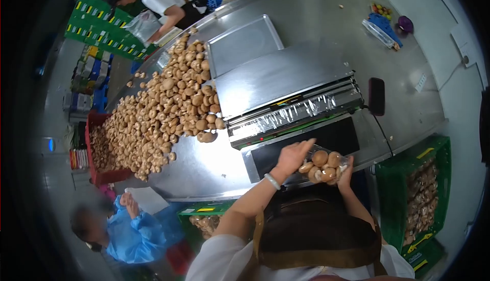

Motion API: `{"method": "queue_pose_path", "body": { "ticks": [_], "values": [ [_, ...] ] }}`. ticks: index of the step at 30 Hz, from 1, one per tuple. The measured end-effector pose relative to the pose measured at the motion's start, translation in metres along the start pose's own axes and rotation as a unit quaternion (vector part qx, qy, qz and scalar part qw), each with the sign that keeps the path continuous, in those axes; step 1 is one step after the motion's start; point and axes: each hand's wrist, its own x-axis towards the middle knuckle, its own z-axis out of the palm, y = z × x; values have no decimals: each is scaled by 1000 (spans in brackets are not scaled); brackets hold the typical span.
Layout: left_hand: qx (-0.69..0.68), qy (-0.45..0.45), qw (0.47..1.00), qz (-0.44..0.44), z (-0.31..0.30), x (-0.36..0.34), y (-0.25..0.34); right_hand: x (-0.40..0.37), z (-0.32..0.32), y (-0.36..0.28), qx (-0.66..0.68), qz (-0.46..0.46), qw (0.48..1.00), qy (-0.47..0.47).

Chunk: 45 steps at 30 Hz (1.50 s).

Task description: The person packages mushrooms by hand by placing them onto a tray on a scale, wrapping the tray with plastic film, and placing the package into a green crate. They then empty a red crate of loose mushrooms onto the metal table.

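Note:
A clear-wrapped pack of brown-capped mushrooms [325,166] is held up in front of my apron, over the near edge of the steel table. My right hand [346,173] grips its right side, partly hidden by the pack. At the upper left corner, my left hand [295,157], with a white band on the wrist, has its fingers closed on the clear wrap. Just beyond my hands stands a film wrapping machine [293,115], with crumpled clear film along its front bar and a black plate [265,159] nearest me.
Loose mushrooms [168,102] cover the table's left, spilling from a red crate [104,177]. A metal tray [242,41] lies behind the machine, a dark phone-like object [376,97] beside it. A green crate [440,179] holds packs at right. Two other people work nearby.

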Motion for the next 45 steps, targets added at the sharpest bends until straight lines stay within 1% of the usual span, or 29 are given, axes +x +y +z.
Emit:
{"method": "queue_pose_path", "body": {
  "ticks": [1, 2, 3, 6, 8, 10, 11, 14, 16, 17, 18, 19, 21, 23, 24, 26, 27, 28, 29, 31, 32, 33, 34, 36, 38, 39, 40, 41, 45],
  "values": [
    [-101, -25, 991, -88, 4, 4, 9, -2, 0, 8, 55, 54, 997, 5],
    [-201, -46, 963, -171, 10, 7, 18, -10, -5, 10, 9, 75, 997, -15],
    [-380, -46, 906, -182, 21, 9, 29, -24, -6, 7, -54, 94, 993, -45],
    [-765, -70, 616, -176, -2, 2, 79, -70, 4, -25, -271, 153, 936, -166],
    [-780, -89, 601, -152, -38, 0, 105, -96, 30, -52, -393, 191, 859, -268],
    [-729, -125, 666, -91, -74, -6, 116, -117, 64, -80, -482, 213, 763, -375],
    [-727, -171, 660, -89, -92, -13, 118, -124, 82, -93, -517, 214, 711, -427],
    [-678, -174, 714, 4, -128, -25, 129, -135, 147, -123, -590, 164, 588, -528],
    [-638, -162, 751, 55, -146, -37, 131, -139, 199, -140, -647, 72, 572, -499],
    [-679, -157, 717, 18, -139, -47, 128, -160, 243, -148, -743, 46, 550, -379],
    [-718, -148, 680, -18, -132, -58, 126, -162, 252, -155, -594, 62, 662, -453],
    [-807, -138, 566, -102, -93, -67, 117, -171, 261, -154, -579, 50, 616, -532],
    [-696, -51, 708, -104, -99, -88, 113, -188, 277, -136, -605, 58, 515, -605],
    [-789, 24, 588, -178, -114, -116, 113, -200, 300, -106, -688, 64, 403, -600],
    [-838, 114, 492, -208, -110, -128, 113, -186, 302, -91, -684, 142, 432, -571],
    [-856, 306, 328, -258, -93, -150, 104, -170, 303, -49, -627, 152, 530, -551],
    [-898, 319, 235, -189, -103, -176, 96, -173, 306, -28, -636, 133, 555, -520],
    [-906, 343, 227, -102, -112, -199, 94, -182, 307, 2, -596, 150, 590, -524],
    [-837, 419, 319, -150, -117, -216, 98, -202, 311, 27, -591, 150, 566, -554],
    [-641, 541, 450, -308, -127, -246, 107, -237, 298, 75, -628, 120, 400, -656],
    [-512, 579, 485, -409, -137, -262, 109, -259, 289, 97, -599, 167, 373, -689],
    [-514, 625, 430, -400, -142, -287, 108, -266, 276, 117, -571, 129, 316, -746],
    [-512, 668, 377, -386, -146, -321, 104, -282, 284, 132, -549, 113, 223, -797],
    [-483, 775, 263, -312, -133, -412, 95, -310, 296, 143, -533, 32, 183, -826],
    [-386, 805, 244, -378, -160, -487, 113, -304, 290, 158, -534, 23, 149, -832],
    [-292, 827, 179, -446, -168, -509, 114, -300, 286, 168, -533, 18, 132, -835],
    [-265, 833, 166, -456, -148, -555, 103, -298, 281, 178, -523, -11, 104, -846],
    [-264, 805, 238, -474, -142, -587, 98, -297, 276, 188, -512, -39, 77, -854],
    [-214, 714, 270, -609, -115, -649, 50, -322, 259, 244, -425, -110, -17, -898]
  ]
}}
